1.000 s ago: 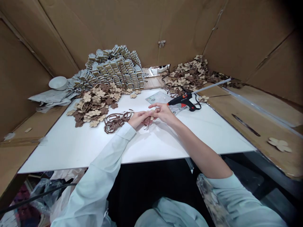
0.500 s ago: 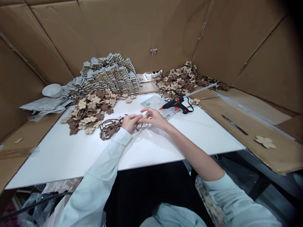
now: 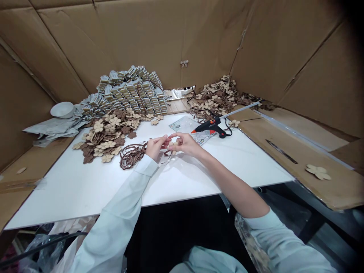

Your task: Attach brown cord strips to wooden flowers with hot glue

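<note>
Over the middle of the white board, my right hand pinches a cream flower. My left hand meets it at the fingertips, its fingers closed on something I cannot make out. A brown cord hangs below the fingers near the flower. Just left of my left hand lies a coiled bundle of brown cords. A black and orange glue gun rests on a clear printed bag beyond my right hand.
Cream and brown flowers are heaped at the left, before stacked pale bundles. More flowers with cords lie at the back right. A white bowl stands far left; a blade-like tool and a loose flower lie right.
The cream flower shows more fully between my right fingers, and the cord hangs differently below it. My fingertips have shifted slightly.
</note>
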Action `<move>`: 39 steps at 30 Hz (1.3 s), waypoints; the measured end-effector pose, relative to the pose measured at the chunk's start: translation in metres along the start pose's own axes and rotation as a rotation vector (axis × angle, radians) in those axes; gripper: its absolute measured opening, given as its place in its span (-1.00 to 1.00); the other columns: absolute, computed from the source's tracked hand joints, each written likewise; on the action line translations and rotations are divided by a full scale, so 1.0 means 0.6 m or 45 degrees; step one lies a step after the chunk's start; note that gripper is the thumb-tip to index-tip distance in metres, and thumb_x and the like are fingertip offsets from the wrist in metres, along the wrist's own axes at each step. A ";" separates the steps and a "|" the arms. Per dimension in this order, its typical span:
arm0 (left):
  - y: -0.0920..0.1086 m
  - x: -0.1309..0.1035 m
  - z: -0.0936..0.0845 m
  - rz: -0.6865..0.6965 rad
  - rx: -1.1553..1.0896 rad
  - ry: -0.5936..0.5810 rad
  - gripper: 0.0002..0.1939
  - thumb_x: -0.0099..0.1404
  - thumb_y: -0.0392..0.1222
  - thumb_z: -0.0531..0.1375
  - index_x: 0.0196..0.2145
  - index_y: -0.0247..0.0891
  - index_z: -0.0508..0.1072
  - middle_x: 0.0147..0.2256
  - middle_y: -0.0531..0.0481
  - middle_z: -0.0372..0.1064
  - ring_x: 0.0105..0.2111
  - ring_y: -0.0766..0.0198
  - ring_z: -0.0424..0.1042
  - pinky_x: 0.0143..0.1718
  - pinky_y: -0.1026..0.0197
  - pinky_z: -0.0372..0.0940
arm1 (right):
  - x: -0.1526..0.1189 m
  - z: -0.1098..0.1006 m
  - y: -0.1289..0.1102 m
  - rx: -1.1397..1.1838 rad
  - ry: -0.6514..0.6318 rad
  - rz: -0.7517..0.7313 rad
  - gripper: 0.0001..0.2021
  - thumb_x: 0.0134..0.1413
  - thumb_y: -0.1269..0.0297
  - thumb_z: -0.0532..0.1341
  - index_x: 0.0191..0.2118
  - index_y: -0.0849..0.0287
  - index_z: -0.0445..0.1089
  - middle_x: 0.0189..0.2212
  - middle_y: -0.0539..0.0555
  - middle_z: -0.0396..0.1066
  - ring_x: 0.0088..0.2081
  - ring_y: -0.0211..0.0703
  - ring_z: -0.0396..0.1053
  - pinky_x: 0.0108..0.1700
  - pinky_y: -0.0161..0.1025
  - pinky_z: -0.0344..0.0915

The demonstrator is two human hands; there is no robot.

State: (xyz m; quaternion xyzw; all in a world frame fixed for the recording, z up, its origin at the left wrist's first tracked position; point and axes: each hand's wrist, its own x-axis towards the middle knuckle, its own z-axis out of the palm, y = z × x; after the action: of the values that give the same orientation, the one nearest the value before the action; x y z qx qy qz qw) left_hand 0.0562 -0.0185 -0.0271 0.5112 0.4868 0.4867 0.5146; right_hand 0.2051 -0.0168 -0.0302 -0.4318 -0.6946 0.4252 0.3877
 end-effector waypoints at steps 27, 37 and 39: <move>0.020 0.002 -0.054 0.257 1.857 0.264 -0.67 0.17 -0.09 -0.05 -0.31 -0.18 0.48 -0.33 -0.13 0.42 -0.35 0.12 0.37 -0.42 0.20 0.16 | 0.142 -0.299 -0.128 -0.757 0.940 0.240 -0.69 0.01 0.17 0.06 -0.19 0.29 0.28 -0.15 0.28 0.29 -0.06 -0.01 0.17 0.01 -0.05 0.03; 0.012 0.003 -0.049 0.529 1.348 0.348 -0.70 0.16 -0.09 0.01 -0.33 -0.25 0.49 -0.30 -0.08 0.39 -0.36 0.27 0.36 -0.29 0.27 0.19 | 0.115 -0.182 -0.090 -0.661 0.313 0.104 -0.76 -0.24 0.27 0.25 -0.34 0.22 0.35 -0.41 0.08 0.39 -0.34 -0.13 0.31 -0.24 -0.19 0.21; 0.014 0.005 -0.047 0.511 1.158 0.361 -0.70 0.15 -0.07 0.04 -0.36 -0.28 0.48 -0.33 -0.07 0.40 -0.43 0.31 0.35 -0.32 0.29 0.20 | 0.096 -0.130 -0.077 -0.530 0.020 0.026 -0.72 -0.30 0.30 0.28 -0.32 0.20 0.36 -0.38 0.09 0.40 -0.35 -0.16 0.32 -0.26 -0.23 0.23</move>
State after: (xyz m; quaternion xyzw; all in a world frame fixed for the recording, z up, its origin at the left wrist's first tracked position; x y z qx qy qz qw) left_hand 0.0281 -0.0141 -0.0191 0.6956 0.6064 0.3794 0.0659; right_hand 0.2441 0.0445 0.0489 -0.5130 -0.7599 0.2729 0.2913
